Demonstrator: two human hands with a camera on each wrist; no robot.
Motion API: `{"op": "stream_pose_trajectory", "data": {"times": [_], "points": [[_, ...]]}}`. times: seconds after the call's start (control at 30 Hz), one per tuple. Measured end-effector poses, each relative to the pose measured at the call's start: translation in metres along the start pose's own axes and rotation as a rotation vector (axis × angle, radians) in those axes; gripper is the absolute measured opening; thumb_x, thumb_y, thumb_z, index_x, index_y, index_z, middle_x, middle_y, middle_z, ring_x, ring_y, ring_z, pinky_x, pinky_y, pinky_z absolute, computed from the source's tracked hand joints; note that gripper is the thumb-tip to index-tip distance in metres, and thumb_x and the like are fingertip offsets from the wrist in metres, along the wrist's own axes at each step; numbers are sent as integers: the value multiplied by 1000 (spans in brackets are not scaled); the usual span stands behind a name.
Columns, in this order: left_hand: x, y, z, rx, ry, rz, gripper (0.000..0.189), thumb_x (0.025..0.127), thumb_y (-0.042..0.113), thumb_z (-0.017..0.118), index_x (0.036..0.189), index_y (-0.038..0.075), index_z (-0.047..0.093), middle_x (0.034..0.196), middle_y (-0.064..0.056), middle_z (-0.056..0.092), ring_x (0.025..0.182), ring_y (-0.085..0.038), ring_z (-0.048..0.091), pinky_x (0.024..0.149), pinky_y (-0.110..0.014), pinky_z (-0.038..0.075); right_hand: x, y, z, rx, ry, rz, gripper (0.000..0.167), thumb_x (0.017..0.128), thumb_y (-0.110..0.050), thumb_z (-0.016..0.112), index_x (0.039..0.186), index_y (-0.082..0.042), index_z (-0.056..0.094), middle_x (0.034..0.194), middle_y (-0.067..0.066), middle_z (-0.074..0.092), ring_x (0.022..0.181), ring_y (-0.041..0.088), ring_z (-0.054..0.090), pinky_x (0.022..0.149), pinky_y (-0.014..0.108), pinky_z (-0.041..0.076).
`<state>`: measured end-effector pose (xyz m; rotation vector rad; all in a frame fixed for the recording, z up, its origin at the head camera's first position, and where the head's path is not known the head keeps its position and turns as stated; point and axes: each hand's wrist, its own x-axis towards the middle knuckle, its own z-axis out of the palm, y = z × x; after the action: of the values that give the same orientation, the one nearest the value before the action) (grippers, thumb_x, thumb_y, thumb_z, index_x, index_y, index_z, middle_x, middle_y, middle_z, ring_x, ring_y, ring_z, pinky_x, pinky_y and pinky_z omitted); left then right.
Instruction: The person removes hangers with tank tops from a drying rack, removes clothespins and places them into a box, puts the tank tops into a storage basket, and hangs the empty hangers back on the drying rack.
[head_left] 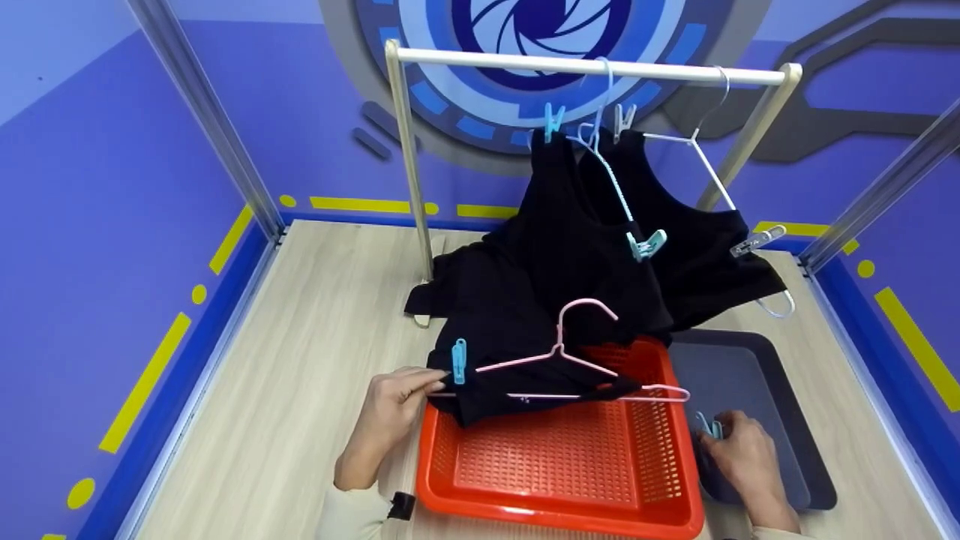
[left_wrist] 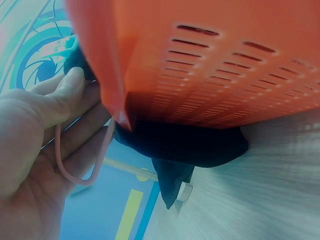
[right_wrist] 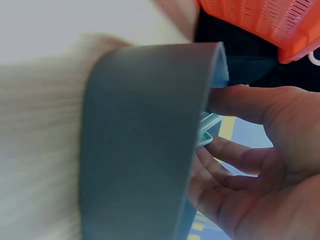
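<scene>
My left hand pinches the left shoulder of a black garment on a pink hanger, over the back left of a red basket. A blue clothespin stands on the cloth just beside those fingertips. In the left wrist view, the pink hanger's end loop crosses the fingers. On the right, my right hand is at the grey tray, holding a light blue clothespin between thumb and fingers. The right wrist view shows this clothespin partly hidden behind the tray's wall.
Behind the basket stands a drying rack. A black top hangs there on a blue hanger, and another on a white hanger, with clothespins at their shoulders. Blue panels close off the sides and back.
</scene>
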<state>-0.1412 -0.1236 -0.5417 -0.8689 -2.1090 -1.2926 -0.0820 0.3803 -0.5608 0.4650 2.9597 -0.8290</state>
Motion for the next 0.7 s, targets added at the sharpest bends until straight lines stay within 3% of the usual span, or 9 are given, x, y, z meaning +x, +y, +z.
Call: {"op": "stream_pose_trajectory", "data": {"times": [0.37, 0.7], "points": [[0, -1, 0, -18, 7, 20, 28, 79, -22, 79, 100, -4, 82, 95, -12, 80, 81, -28, 78, 78, -29, 62, 2, 9, 7, -25, -60, 43, 43, 86, -9, 78, 111, 20, 58, 95, 34, 60, 96, 54, 61, 86, 66, 49], [0, -1, 0, -4, 4, 15, 27, 79, -20, 79, 100, -4, 82, 94, -12, 80, 81, -28, 78, 78, -30, 62, 1, 9, 9, -31, -49, 39, 40, 86, -9, 77, 108, 19, 58, 93, 32, 59, 92, 52, 61, 84, 66, 48]]}}
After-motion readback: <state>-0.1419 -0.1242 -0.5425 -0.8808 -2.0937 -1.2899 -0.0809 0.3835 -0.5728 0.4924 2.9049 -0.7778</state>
